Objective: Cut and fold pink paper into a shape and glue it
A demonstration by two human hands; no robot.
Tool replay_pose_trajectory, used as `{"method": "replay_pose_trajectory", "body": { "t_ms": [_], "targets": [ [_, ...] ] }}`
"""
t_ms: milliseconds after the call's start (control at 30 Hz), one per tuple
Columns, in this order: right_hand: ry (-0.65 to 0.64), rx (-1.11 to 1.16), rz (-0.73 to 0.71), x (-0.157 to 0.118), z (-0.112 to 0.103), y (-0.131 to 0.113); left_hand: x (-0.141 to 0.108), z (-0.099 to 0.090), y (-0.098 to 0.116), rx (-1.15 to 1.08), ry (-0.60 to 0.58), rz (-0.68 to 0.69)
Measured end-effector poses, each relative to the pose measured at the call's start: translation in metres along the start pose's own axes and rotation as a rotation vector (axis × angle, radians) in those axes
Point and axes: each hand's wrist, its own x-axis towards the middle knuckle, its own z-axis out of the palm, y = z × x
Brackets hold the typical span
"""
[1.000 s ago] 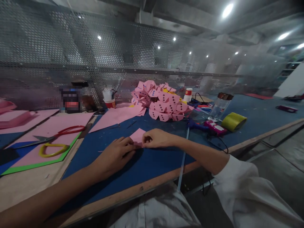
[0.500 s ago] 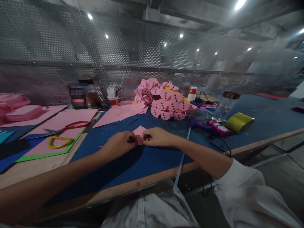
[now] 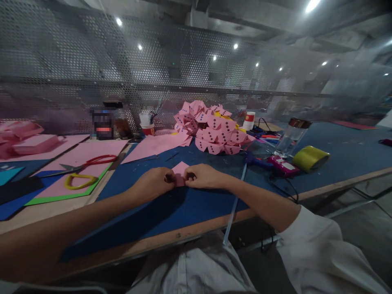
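On the blue desk [image 3: 205, 208], in front of the person, is a small piece of pink paper [image 3: 181, 169] with one corner pointing away. The left hand [image 3: 157, 181] has curled fingers at one side of it, and the right hand [image 3: 203, 176] has curled fingers at the other. Both seem to pinch the paper, though the fingertips are hard to see. Behind it sits a big pile of folded pink paper [image 3: 216, 132] with dark dots. Flat pink sheets [image 3: 156, 147] lie beside the pile. To the right are a clear jar [image 3: 289, 141] and a yellow roll [image 3: 308, 159].
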Motion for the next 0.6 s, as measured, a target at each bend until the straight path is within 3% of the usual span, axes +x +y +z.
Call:
{"method": "replay_pose_trajectory", "body": {
  "t_ms": [600],
  "targets": [
    [-0.017,-0.015,-0.003,-0.001,-0.003,-0.003,0.009,-0.011,-0.010,-0.091,-0.145,-0.022]
  ]
}}
